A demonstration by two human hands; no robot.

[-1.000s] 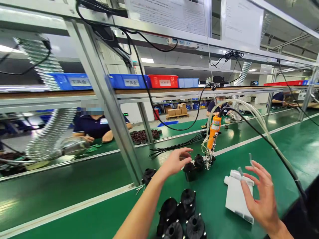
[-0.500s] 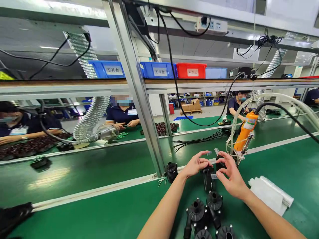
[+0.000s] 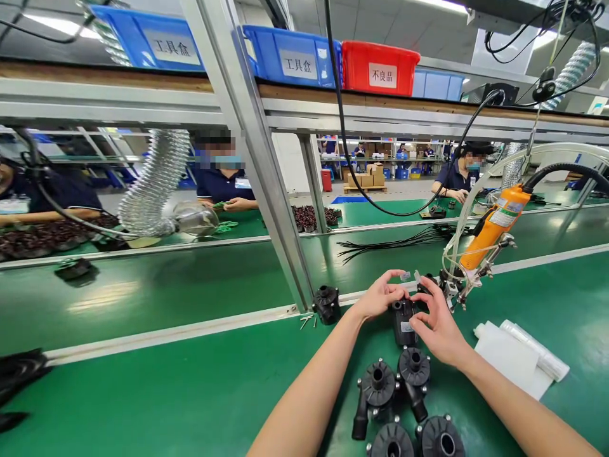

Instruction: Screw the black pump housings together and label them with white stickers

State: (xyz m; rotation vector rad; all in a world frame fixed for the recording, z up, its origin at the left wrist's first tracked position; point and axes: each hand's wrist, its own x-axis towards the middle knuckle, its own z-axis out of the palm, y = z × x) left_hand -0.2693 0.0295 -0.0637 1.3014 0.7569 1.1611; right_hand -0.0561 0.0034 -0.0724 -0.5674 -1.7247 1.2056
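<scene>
Head view gives me both bare arms of the person, reaching forward over the green table (image 3: 190, 387), the two hands meeting near its far edge strip. Left hand (image 3: 379, 297) comes with the wrist low and the back of the hand upward; its index finger is stretched out, carrying a small clear label (image 3: 405, 277) at the tip. The thumb lies at the top of a black housing (image 3: 403, 335), but whether these fingers really clasp it, I cannot tell. Right hand (image 3: 438, 320) is turned toward the left one, fingers spread and bent, not closed around anything. Its thumb touches the edge of a pale sticker (image 3: 407, 327) on the housing's side, while another clear piece (image 3: 417, 277) sits at a raised fingertip. The housing stands upright on the table, between the two hands. Just in front of it are four black pumps (image 3: 379, 388), and one more pump (image 3: 327, 306) stands beside the metal post (image 3: 269, 171). To the right, an orange tool (image 3: 495, 228) leans, and nearer lies a white sheet (image 3: 505, 357).
</scene>
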